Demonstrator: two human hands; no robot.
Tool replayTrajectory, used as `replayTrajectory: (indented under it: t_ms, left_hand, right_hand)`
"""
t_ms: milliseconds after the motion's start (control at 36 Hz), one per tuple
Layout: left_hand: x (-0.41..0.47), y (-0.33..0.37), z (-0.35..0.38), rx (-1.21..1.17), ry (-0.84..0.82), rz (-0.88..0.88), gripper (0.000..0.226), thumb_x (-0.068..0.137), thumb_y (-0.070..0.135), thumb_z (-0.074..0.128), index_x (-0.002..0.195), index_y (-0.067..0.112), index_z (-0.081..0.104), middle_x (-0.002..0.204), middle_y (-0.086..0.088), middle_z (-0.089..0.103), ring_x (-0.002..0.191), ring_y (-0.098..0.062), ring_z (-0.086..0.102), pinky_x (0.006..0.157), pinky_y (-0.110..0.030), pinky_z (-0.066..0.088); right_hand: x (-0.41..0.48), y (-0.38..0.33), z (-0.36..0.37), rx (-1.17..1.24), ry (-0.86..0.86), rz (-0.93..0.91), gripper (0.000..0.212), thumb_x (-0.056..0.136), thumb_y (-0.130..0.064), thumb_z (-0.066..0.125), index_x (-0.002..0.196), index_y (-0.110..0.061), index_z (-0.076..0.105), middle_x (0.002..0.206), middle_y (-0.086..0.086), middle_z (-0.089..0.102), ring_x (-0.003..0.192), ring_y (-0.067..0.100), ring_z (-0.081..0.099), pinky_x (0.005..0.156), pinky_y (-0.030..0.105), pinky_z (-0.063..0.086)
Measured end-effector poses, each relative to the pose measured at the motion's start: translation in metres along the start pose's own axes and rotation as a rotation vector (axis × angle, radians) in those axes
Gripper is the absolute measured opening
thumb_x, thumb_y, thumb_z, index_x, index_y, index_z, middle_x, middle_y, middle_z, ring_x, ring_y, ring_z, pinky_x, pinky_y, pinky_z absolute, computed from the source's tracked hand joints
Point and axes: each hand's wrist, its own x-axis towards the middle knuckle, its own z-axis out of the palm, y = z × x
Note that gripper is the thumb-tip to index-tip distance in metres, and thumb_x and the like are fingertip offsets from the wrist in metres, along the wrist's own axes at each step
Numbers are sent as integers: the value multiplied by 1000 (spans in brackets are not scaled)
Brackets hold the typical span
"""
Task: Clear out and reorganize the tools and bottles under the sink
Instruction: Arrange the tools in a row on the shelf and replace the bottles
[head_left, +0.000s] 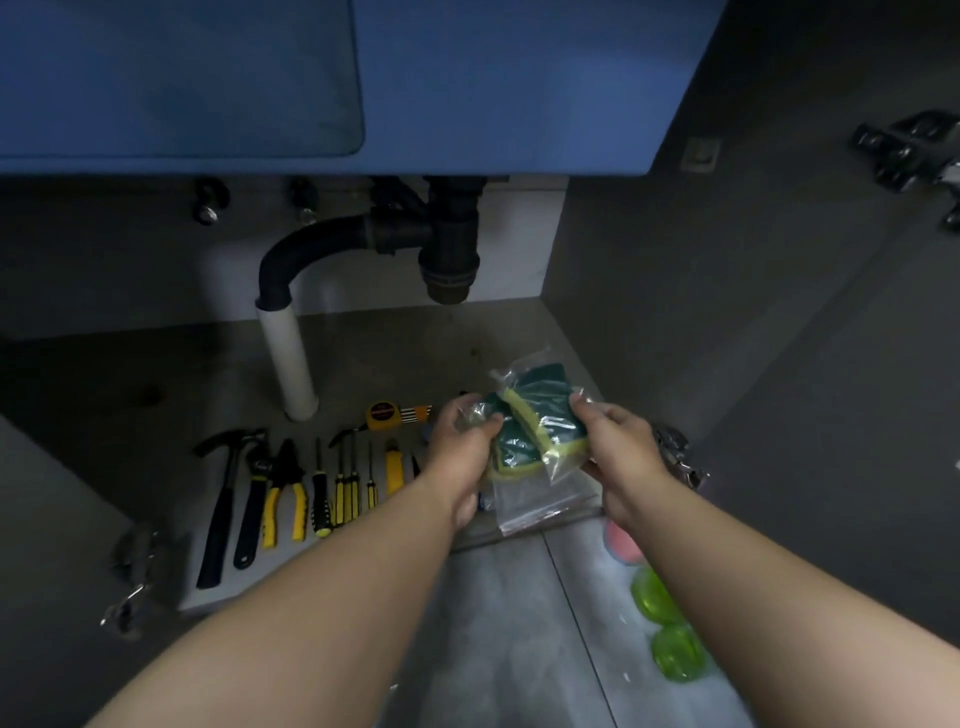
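Right of centre in the frame, the left hand (464, 435) and right hand (618, 441) each pinch closed on bagged sponges (540, 431), likely light, squashy and slick in their film, best gripped across the sponge bodies

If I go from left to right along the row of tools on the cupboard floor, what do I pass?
Hammer → black-handled wrench → yellow pliers → black screwdriver → yellow utility knife → left hand → bag of sponges → right hand.
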Motion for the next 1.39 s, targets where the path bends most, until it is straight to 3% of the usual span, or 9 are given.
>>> replayTrajectory:
  t_ms: [139,250,306,389,556,833,1028,1194,1389]
  left_hand:
    - [-4,10,5,-73,-34,-79,23,108,33,44,121,22,58,110,-10,73,88,-26,73,69,-41,62]
    - [0,15,3,-74,-182,-168,96,76,87,53,151,29,39,141,-12,60,122,-33,64,99,-57,53]
    - [-1,12,2,65,-132,-84,119,57,82,78,154,40,24,153,-6,48,133,-29,55,108,-56,47]
    - [5,2,1,123,-5,16,107,56,54,92,142,32,33,131,-1,63,112,-20,67,100,-45,55]
    - [14,-1,-4,-106,-70,-33,103,52,32,99,140,24,46,124,-13,70,105,-34,73,92,-56,58]
    - [23,8,1,-153,-175,-178,72,77,20,88,139,14,52,115,-18,74,96,-37,75,84,-56,61]
    - [48,-2,4,-70,-195,-204,91,70,22,93,143,26,40,121,-14,72,98,-35,75,86,-59,59]
    - [70,-7,20,158,-190,-282,64,76,41,86,130,17,62,108,-11,78,95,-31,76,91,-50,59]
    - [117,-25,81,119,-109,-310,49,84,39,80,124,12,68,103,-9,79,79,-23,78,56,-34,61]
  right_hand:
    - [-1,5,19,-335,39,-90,43,82,-50,74,111,-19,69,111,2,72,104,23,67,98,39,52]
    - [-5,12,28,-345,-91,-129,41,90,-43,68,120,-16,68,120,-2,71,113,19,65,105,37,49]
    - [-8,15,31,-343,-163,-169,30,93,-41,65,110,-17,73,108,-9,73,108,13,65,95,20,51]
    - [-9,14,30,-221,-289,-146,22,93,-32,66,110,-21,75,105,-12,76,107,8,68,85,13,49]
    - [-11,15,14,-116,-370,117,77,73,-55,82,138,-37,46,118,-10,69,102,11,68,93,40,54]
    - [14,24,18,25,-563,199,50,77,-50,81,121,-30,68,117,7,74,107,28,71,95,48,56]
    - [44,32,16,183,-590,218,39,84,-31,77,122,-21,69,121,15,71,109,34,69,96,55,53]
    - [70,41,5,138,-505,230,56,75,-43,85,123,-20,67,116,13,73,107,31,71,97,48,55]
    - [96,69,-34,273,-245,368,80,68,-53,87,131,-17,53,128,15,61,110,34,68,85,55,59]
